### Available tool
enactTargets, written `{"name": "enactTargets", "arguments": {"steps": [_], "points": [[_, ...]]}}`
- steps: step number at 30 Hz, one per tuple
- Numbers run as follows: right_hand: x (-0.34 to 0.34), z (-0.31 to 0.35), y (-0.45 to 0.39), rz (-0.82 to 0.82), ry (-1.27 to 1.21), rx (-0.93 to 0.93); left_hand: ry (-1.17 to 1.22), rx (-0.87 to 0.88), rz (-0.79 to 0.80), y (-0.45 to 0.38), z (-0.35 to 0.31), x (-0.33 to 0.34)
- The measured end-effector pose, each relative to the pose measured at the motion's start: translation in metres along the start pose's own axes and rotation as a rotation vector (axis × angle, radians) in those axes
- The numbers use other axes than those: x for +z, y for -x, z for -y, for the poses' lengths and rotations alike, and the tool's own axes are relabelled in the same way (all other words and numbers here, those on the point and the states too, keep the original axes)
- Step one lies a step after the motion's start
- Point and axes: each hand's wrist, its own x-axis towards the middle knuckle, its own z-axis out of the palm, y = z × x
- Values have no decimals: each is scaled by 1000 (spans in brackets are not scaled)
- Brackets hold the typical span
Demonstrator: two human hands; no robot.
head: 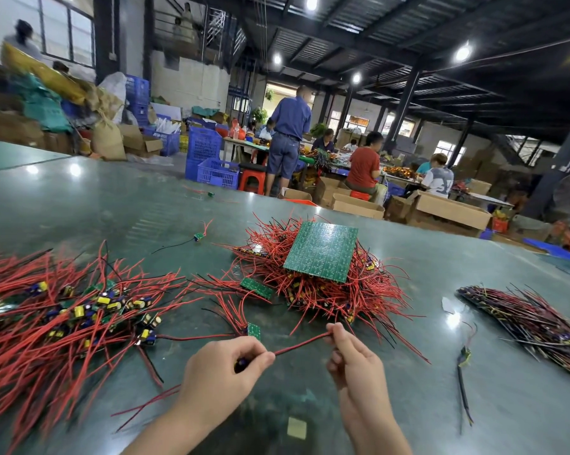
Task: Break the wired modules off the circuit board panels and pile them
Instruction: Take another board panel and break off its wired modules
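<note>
Module (242, 362) pinched left grip (218, 372); right grip (352, 356) pinches wire (300, 345)

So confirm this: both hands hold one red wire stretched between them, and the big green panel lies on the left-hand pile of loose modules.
Wrong on the panel: the head view shows it on the middle tangle, not the left pile. The left hand and right hand do hold one red wire between them.

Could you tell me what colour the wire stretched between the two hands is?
Red wire, clearest in the head view.
</note>
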Motion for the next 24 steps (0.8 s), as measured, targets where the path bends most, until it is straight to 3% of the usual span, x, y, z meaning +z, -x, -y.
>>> {"name": "enactTargets", "arguments": {"steps": [9,13,19,22,24], "points": [[-3,0,-5,-27,-99,100,-348,298,-68,3,-4,2],[-4,3,-5,4,-16,141,-428,232,-157,-1,4,-6],[-4,2,-5,27,-58,239,-699,35,-645,-29,26,-70],[-4,1,-4,41,-59,239,-829,-82,-667,-34,40,-88],[-2,-2,-3,49,-30,243,-830,-51,-623,-33,38,-82]]}}
